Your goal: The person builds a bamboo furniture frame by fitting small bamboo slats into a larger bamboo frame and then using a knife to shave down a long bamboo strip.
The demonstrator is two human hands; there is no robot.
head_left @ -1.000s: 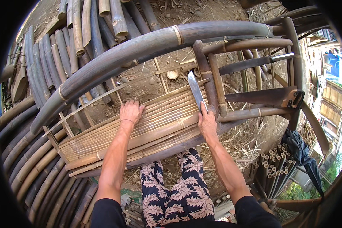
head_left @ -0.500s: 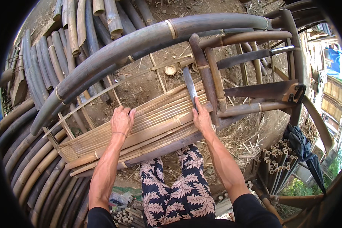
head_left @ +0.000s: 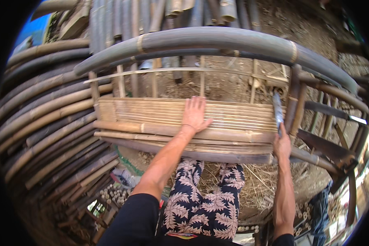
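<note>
A bamboo bench with a seat of thin bamboo slats (head_left: 151, 110) lies across in front of me. My left hand (head_left: 195, 115) is open, resting palm down with fingers spread on the middle of the slats. My right hand (head_left: 282, 144) is closed round the grip of a knife (head_left: 278, 106) at the seat's right end. The knife's blade points away from me, over the slat ends beside an upright bamboo post (head_left: 293, 98). A thick split bamboo pole (head_left: 184, 132) runs along the seat's near edge, and the right hand is beside its end.
Beyond the seat, a thick curved bamboo pole (head_left: 217, 39) spans the bench. At right, a hand saw (head_left: 326, 145) and a broad dark blade (head_left: 326, 109) rest in the frame. Curved bamboo poles (head_left: 49, 96) are stacked at left. Straw (head_left: 256, 184) covers ground near my legs.
My view has turned, so the bench now lies nearly level. My left hand has gone from curled at the slats to flat and spread on them. My right hand still holds the knife.
</note>
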